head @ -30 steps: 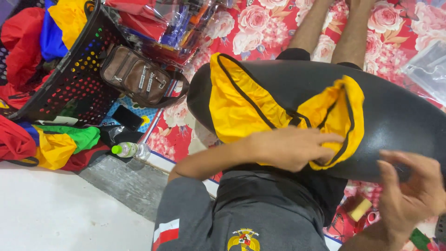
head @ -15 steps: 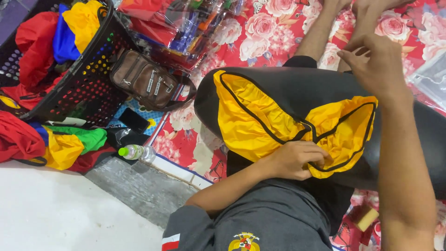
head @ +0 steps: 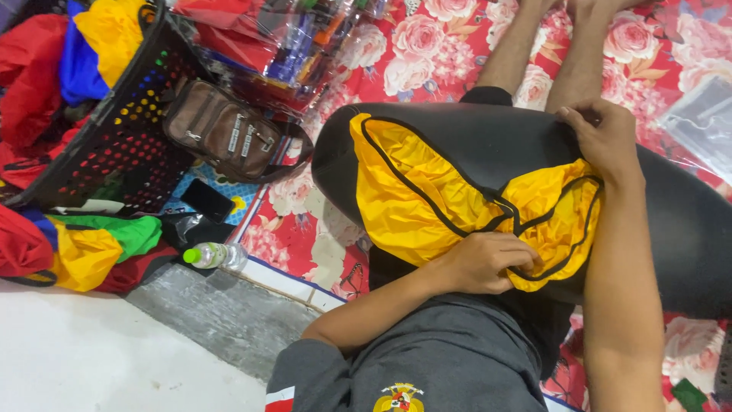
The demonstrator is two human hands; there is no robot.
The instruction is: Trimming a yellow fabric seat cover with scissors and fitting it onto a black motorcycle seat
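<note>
A yellow cloth with black piping [head: 415, 202] lies draped over a black rounded board [head: 671, 206] across my lap. My left hand [head: 484, 261] pinches the cloth's near edge, fingers closed on the fabric. My right hand [head: 602, 137] rests at the cloth's far right corner on the board, its fingers curled onto that edge; whether it grips the fabric is unclear. My bare legs stretch out beyond the board.
A black perforated basket [head: 114, 137] of red, blue and yellow cloths stands at left. Beside it lie a brown pouch [head: 225, 130], a dark phone [head: 207, 200], a green-capped bottle [head: 213, 255] and bagged items [head: 290, 46]. A red floral mat [head: 427, 46] covers the floor.
My right hand swung from the lower right up over my legs, then came down onto the cloth's far right corner. My left hand closed on the near edge and stayed there.
</note>
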